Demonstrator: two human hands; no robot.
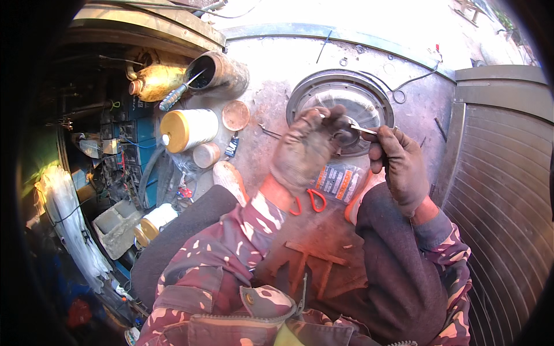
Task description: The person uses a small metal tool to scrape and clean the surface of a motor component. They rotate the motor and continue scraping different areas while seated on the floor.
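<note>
My left hand [303,151], grey and greasy-looking, is raised in front of me with its fingers curled round a small dark round part [344,136]. Opposite it, my right hand [402,167] pinches a thin pale metal rod [365,131] between thumb and fingers. The rod's far end meets or overlaps the dark part; whether it goes inside cannot be made out. Beneath and behind both hands, a large round metal housing [300,95] lies on the ground. Between my feet are a printed plastic packet [339,182] and a pair of orange handle loops [316,200].
At left stand an open dark can [234,75] with a blue-handled screwdriver [173,98] leaning in it, a yellow bottle [158,83], and a white tub with a yellow lid [199,130]. A slatted metal panel [502,190] borders the right. A black cable [424,75] trails behind the housing.
</note>
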